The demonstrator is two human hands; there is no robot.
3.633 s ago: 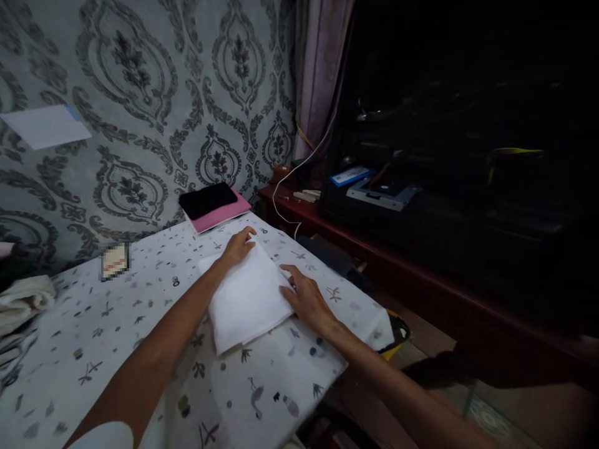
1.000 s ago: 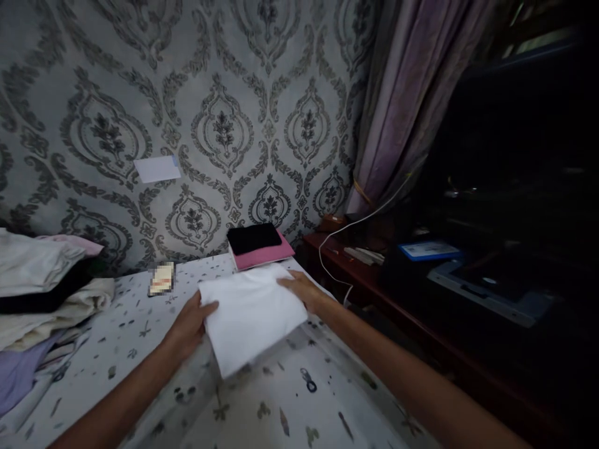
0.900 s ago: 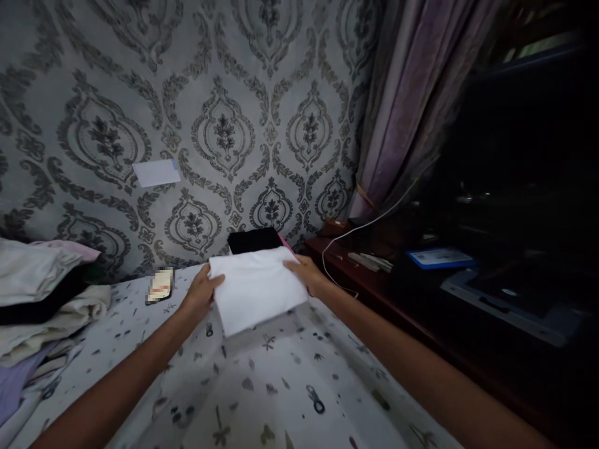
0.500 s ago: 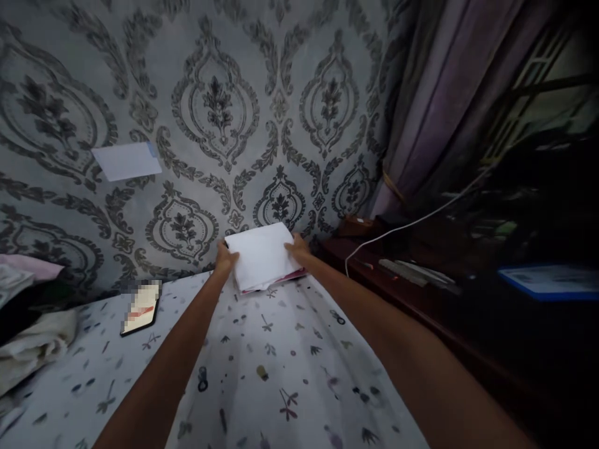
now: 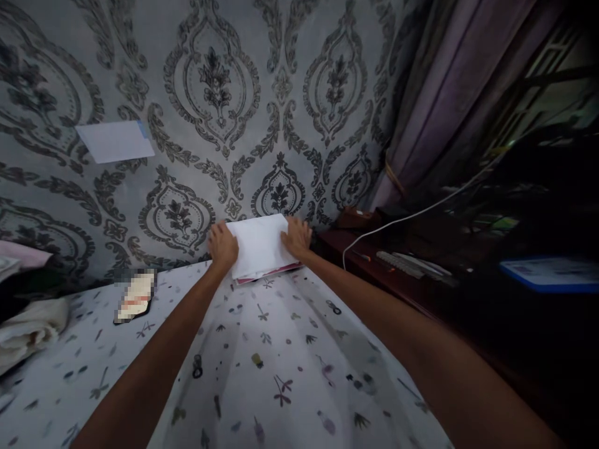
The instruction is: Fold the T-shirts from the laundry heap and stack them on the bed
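A stack of white paper sheets (image 5: pixel 257 243) lies on the patterned bedsheet close to the wall, with a thin pink or red layer (image 5: pixel 248 280) showing along its lower edge. My left hand (image 5: pixel 223 244) rests against the stack's left side, fingers spread outward and thumb side touching the paper. On the opposite side my right hand (image 5: pixel 296 238) is placed the same way, its fingers also apart. Both palms face down and flank the stack.
A phone (image 5: pixel 136 296) with a blurred screen lies to the left on the bedsheet (image 5: pixel 262 386). Crumpled cloth (image 5: pixel 32 330) sits at the far left. On the right, a white cable (image 5: pixel 402 227) crosses a dark red surface (image 5: pixel 334 246). A paper sheet (image 5: pixel 115 142) is on the wall.
My fingers have gone from gripping the stack's sides to spread out beside it. The stack sits flatter now. The view has shifted slightly.
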